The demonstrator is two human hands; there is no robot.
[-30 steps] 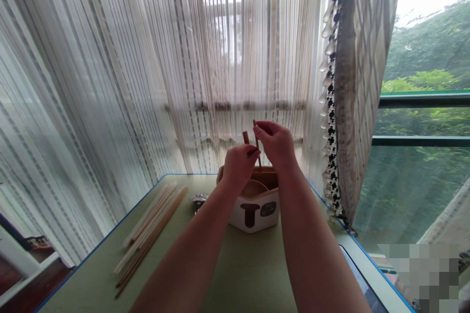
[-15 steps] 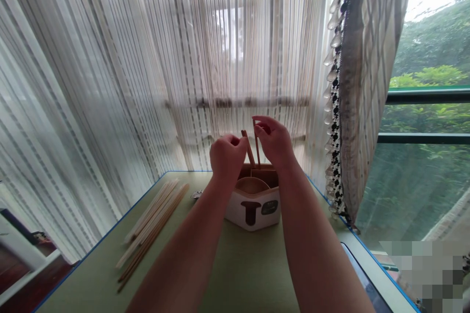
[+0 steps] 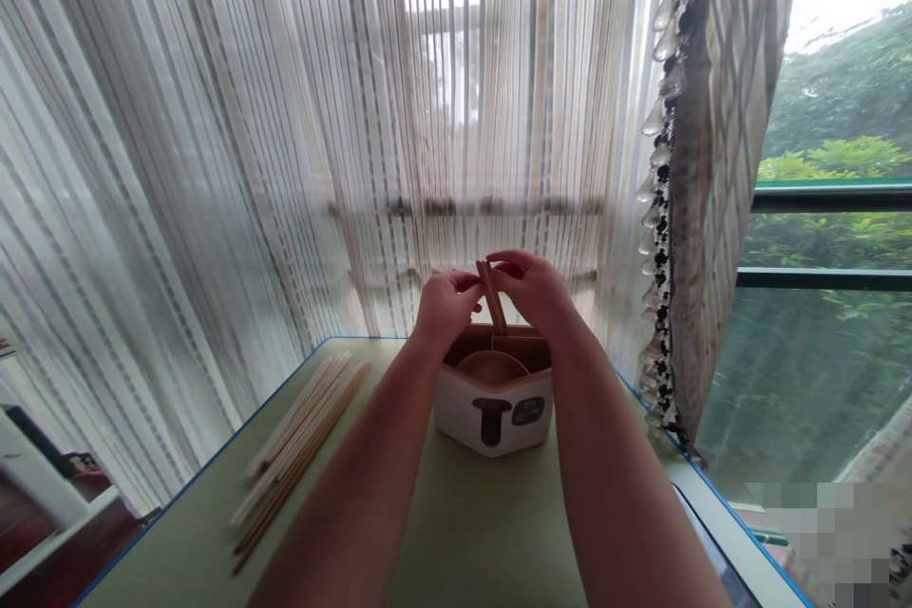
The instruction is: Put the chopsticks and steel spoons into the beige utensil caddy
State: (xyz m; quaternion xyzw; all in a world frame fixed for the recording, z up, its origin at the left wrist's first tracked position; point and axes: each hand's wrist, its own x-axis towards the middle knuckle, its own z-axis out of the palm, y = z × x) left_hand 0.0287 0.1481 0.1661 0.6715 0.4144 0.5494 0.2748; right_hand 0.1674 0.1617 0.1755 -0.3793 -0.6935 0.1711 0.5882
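Note:
Both hands are raised over a white holder [image 3: 493, 408] with a brown mushroom mark, which stands at the far middle of a green table [image 3: 463, 532]. My left hand [image 3: 443, 306] and my right hand [image 3: 531, 288] pinch the tops of two brown chopsticks [image 3: 493, 296] between their fingertips. The sticks lean together and their lower ends go down into a back compartment of the holder. A round wooden insert [image 3: 491, 368] fills the holder's front part.
A bundle of several long pale and brown chopsticks [image 3: 299, 451] lies on the table's left side. Sheer striped curtains [image 3: 285, 133] hang close behind the table. A beaded heavy curtain [image 3: 702, 209] hangs at the right, beside a window with railings.
The two sticks stood apart, one in each hand; now the hands have come together and lowered slightly, and the sticks touch. The camera view shifted a little.

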